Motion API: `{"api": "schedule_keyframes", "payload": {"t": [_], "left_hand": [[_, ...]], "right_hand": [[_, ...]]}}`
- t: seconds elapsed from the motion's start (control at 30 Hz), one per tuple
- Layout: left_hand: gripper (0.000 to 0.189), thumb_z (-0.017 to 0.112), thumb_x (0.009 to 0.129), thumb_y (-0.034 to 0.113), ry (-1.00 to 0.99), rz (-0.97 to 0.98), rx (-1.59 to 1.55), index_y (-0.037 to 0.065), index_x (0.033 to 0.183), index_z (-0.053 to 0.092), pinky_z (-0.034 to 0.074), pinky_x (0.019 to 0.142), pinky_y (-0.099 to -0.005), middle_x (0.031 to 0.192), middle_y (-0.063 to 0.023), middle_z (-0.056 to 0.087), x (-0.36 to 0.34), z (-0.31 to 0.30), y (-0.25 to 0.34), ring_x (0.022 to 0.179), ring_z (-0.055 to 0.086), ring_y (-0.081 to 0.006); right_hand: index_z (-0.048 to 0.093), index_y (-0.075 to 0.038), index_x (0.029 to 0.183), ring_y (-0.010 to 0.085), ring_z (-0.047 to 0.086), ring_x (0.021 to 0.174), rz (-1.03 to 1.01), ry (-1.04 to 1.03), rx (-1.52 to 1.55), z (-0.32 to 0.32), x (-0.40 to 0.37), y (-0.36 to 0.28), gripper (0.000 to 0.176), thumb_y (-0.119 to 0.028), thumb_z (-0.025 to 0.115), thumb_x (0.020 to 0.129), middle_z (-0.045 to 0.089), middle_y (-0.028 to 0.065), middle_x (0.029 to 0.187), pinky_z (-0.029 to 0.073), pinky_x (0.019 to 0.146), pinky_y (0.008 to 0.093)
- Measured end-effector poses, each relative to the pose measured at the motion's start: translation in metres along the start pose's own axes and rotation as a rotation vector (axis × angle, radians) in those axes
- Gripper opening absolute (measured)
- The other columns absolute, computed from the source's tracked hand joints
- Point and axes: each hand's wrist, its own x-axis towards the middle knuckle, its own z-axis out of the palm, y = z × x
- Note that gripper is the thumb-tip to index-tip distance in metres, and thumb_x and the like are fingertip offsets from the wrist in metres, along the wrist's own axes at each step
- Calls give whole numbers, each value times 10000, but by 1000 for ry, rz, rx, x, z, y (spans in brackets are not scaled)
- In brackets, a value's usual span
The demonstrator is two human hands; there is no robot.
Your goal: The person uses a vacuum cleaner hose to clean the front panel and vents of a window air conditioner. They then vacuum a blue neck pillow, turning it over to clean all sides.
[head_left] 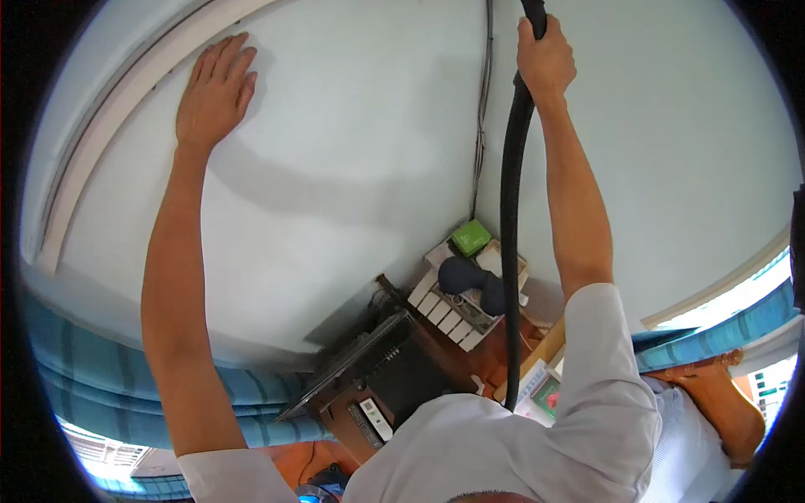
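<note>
My left hand (214,92) lies flat against the white wall (335,92), fingers stretched out, close to a pale curved trim strip (109,138). It holds nothing. High up near the wall corner, my right hand (547,59) is closed around a black ribbed hose (513,193) that looks like a vacuum cleaner hose. From that grip the hose hangs down past my chest, where my white shirt hides its lower part. Its upper end runs out of view at the top.
Dark cables (482,109) run down the corner. Below stand a white slatted crate (444,314) with a green box (470,238) and a dark cushion-like item (471,283), and a black screen (344,365) on a brown table. Blue curtains (92,360) hang at left and right.
</note>
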Motion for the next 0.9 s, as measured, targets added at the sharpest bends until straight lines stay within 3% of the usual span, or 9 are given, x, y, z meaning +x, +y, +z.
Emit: {"api": "schedule_keyframes", "payload": {"t": [0.23,0.27,0.3,0.37,0.73,0.83,0.9], "left_hand": [[434,603,1033,276,-22,-2,108,139,1440,534,367,1226,-454,1585,-35,449,-2,8,-3,1424,448,-295],[501,623,1018,162,-31,-16,152,125,1499,487,417,1206,-407,1607,-58,429,-4,9,-1,1441,452,-265],[501,623,1018,162,-45,-11,133,125,1499,487,417,1206,-407,1607,-58,429,-2,1,4,1441,452,-265],[376,616,961,173,-47,-61,-78,29,1305,566,331,1215,-518,1485,-193,482,4,-22,17,1422,410,-397],[357,618,965,147,-39,-121,-22,54,1308,583,355,1207,-468,1495,-131,496,6,-33,31,1398,438,-356],[353,614,967,136,12,-15,-129,64,1311,584,358,1205,-467,1507,-122,480,3,-27,20,1396,437,-348],[331,596,1018,218,11,3,-100,56,1306,610,377,1187,-455,1485,-150,515,3,-17,12,1380,463,-357]], "right_hand": [[622,-55,1221,421,732,894,91,-101,-49,3,-72,24,452,-439,576,987,753,175,914,552,815,530],[621,-52,1223,423,732,894,92,-117,-67,2,-79,29,455,-439,573,990,753,178,916,550,815,536],[621,-49,1226,425,731,894,93,-134,-87,1,-86,34,458,-440,570,992,753,180,918,549,815,541],[618,-52,1233,426,732,890,89,-165,-134,1,-102,50,463,-445,571,992,753,185,918,550,814,544],[594,-79,1276,450,729,870,212,-272,-250,21,-186,104,482,-469,585,993,747,215,922,556,792,570],[586,-80,1280,455,727,869,233,-298,-307,28,-214,121,478,-464,586,995,748,211,924,554,783,573],[581,-81,1282,458,724,877,271,-327,-295,32,-233,131,477,-461,589,994,747,214,932,551,779,577]]}}
